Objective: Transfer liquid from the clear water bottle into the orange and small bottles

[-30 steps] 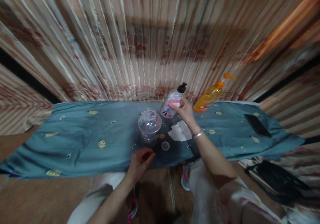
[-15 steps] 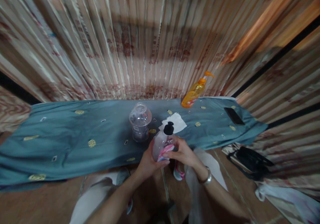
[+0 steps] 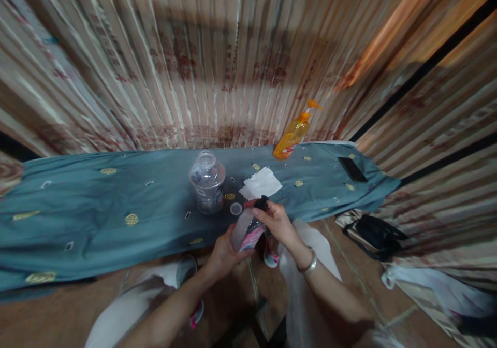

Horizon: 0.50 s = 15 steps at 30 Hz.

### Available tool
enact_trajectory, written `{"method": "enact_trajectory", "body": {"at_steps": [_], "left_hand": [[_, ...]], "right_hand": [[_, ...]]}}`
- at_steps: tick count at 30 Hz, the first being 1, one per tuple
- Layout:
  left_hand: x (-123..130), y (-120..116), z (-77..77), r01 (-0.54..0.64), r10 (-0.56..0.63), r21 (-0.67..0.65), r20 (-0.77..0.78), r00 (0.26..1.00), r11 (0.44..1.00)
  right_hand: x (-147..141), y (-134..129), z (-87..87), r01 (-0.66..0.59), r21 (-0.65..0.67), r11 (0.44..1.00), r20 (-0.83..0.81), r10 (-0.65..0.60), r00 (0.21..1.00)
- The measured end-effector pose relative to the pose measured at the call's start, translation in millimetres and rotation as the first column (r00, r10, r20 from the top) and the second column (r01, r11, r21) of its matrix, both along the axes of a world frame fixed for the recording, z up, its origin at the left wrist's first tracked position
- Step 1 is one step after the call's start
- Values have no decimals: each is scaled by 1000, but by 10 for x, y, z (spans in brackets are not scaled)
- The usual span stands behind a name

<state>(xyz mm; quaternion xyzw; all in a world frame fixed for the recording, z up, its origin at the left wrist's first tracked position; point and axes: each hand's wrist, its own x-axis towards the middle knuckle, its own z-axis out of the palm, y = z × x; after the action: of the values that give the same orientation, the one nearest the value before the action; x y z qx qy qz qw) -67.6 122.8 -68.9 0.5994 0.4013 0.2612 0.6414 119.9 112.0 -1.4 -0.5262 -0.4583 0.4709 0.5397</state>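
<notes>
A clear bottle with a pink label (image 3: 250,234) is held tilted in front of me, just off the table's near edge. My left hand (image 3: 224,255) is wrapped round its lower body. On the black pump top (image 3: 262,202), the fingers of my right hand (image 3: 277,221) are closed. A clear plastic container with a narrow neck (image 3: 208,186) stands upright to the left of the bottle. Between the two lies a small round translucent disc, perhaps a lid (image 3: 236,209). White torn paper (image 3: 261,183) lies flat just behind my right hand.
An orange pump bottle (image 3: 289,141) stands at the table's back edge. At the right end lies a black phone (image 3: 352,170). A patterned teal cloth (image 3: 97,203) covers the table, with a pleated curtain (image 3: 217,78) behind. A black bag (image 3: 378,234) is low on the right.
My right hand has moved up from the bottle's label to its black pump top. The bottle has tipped, and the small translucent disc now shows. The whole view has shifted slightly.
</notes>
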Motion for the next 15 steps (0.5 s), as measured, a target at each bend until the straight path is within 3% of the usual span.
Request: {"method": "enact_trajectory", "body": {"at_steps": [11, 15], "left_hand": [[-218, -84, 14, 165, -167, -97, -6, 986, 981], [-193, -112, -49, 138, -139, -125, -4, 990, 983]], "right_hand": [[-32, -115, -135, -163, -90, 983, -65, 157, 985], [36, -186, -114, -246, -56, 968, -23, 245, 969]]}}
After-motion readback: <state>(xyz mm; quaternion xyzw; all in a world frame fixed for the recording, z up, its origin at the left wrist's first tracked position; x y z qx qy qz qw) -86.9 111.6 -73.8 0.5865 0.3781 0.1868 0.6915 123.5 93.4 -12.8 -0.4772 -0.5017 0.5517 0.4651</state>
